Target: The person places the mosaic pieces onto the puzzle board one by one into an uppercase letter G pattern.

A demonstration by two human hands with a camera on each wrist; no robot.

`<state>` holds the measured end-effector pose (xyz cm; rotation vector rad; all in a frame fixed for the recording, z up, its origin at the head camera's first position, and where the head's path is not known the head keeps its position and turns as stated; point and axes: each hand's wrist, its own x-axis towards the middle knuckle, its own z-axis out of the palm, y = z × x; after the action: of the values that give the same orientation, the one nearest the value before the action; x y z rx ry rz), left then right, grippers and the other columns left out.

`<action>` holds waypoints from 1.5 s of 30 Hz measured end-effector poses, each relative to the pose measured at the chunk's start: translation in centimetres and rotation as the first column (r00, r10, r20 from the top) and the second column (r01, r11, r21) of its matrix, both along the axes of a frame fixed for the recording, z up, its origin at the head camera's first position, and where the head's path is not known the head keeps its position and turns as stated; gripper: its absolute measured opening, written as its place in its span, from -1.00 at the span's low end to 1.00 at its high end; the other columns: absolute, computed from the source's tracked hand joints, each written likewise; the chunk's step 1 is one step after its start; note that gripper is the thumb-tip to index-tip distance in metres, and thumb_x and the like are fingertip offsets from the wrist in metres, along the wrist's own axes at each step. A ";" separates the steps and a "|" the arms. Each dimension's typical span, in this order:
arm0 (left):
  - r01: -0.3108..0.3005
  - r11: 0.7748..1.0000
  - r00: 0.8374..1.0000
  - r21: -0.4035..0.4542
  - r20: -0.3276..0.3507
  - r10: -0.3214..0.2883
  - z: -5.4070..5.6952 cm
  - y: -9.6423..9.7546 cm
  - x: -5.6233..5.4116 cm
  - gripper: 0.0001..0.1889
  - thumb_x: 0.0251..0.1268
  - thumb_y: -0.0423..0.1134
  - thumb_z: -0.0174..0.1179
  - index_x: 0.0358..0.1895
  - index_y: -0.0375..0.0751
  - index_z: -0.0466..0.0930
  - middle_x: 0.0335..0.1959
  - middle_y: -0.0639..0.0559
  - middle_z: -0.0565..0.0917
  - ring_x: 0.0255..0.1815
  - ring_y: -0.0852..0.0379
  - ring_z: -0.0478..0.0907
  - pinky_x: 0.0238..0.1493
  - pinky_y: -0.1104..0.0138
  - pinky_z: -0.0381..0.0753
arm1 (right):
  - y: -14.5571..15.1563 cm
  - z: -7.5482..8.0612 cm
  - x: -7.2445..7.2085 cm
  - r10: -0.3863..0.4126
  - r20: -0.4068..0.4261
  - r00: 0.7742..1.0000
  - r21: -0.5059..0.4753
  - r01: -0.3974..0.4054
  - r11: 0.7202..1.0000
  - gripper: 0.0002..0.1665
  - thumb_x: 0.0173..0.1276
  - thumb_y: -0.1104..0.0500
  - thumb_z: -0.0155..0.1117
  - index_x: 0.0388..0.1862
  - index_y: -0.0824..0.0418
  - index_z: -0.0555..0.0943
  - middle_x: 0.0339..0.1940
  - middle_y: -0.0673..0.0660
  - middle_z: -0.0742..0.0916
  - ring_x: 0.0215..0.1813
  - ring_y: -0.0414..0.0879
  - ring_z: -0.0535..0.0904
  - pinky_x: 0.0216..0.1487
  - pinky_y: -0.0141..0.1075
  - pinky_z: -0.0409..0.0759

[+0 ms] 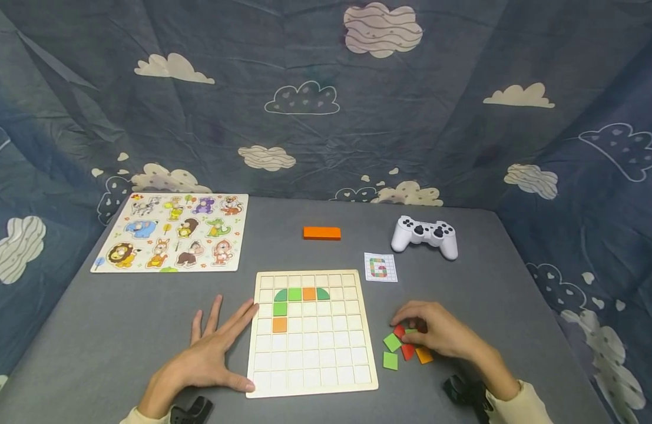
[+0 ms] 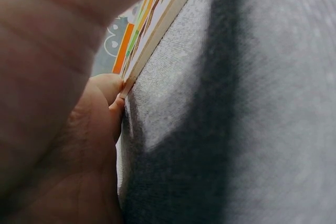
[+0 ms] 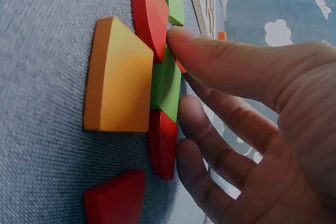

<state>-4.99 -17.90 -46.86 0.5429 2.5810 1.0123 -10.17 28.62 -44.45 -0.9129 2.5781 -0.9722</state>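
Note:
The left hand lies spread at the left edge of a pale wooden grid board, its thumb and index fingertips touching that edge. On the board's upper left are green quarter-round tiles, green square tiles and orange square tiles. To the right of the board, the right hand reaches over a small pile of loose tiles. Its thumb and index finger pinch a red tile, partly hidden in the right wrist view. Beside them lie a green tile and an orange tile.
A card with a coloured G pattern lies right of the board's top. Behind are an orange block and a white game controller. An animal puzzle board lies at the back left. A cloud-patterned cloth hangs behind the table.

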 end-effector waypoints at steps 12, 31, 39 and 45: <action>-0.001 1.000 1.000 0.001 -0.005 0.001 0.0 0.0 0.0 0.44 -0.45 0.37 0.59 0.64 0.13 -0.06 0.67 -0.03 -0.04 0.54 -0.50 -0.67 0.27 -0.45 -0.69 | 0.5 -0.3 -0.3 -0.048 0.019 0.999 0.059 0.047 0.997 -0.84 0.20 0.18 0.51 -0.21 0.05 0.77 -0.33 -0.11 0.69 -0.37 -0.37 0.45 -0.37 -0.42 0.48; 0.001 1.000 1.000 -0.009 -0.007 -0.001 0.0 0.0 -0.1 0.43 -0.44 0.37 0.58 0.64 0.12 -0.06 0.67 -0.04 -0.03 0.54 -0.51 -0.66 0.26 -0.47 -0.69 | -1.2 0.9 -0.6 -0.081 0.015 0.997 0.033 0.080 0.996 -0.95 0.39 0.06 0.37 -0.24 -0.02 0.73 -0.40 -0.20 0.70 -0.38 -0.34 0.54 -0.35 -0.39 0.54; 0.004 1.000 1.000 -0.009 0.001 -0.004 0.0 0.0 -0.1 0.42 -0.42 0.37 0.58 0.64 0.11 -0.07 0.67 -0.06 -0.03 0.54 -0.50 -0.67 0.25 -0.46 -0.69 | -3.5 1.4 -0.6 -0.018 0.052 0.999 -0.016 0.019 1.000 -0.94 0.42 0.15 0.32 -0.23 -0.01 0.71 -0.46 -0.19 0.67 -0.43 -0.36 0.53 -0.38 -0.44 0.55; 0.003 1.000 1.000 -0.010 -0.001 -0.003 -0.1 0.0 -0.1 0.42 -0.42 0.37 0.57 0.64 0.11 -0.07 0.67 -0.06 -0.03 0.54 -0.50 -0.67 0.25 -0.46 -0.70 | -4.9 1.4 -0.7 0.052 0.067 0.996 -0.066 -0.048 0.997 -0.85 0.46 0.16 0.27 -0.10 0.01 0.74 -0.27 -0.15 0.76 -0.30 -0.33 0.57 -0.22 -0.41 0.61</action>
<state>-5.06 -17.92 -46.92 0.5445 2.5846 0.9979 -10.86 23.74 -43.01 -0.9386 2.4680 -1.0597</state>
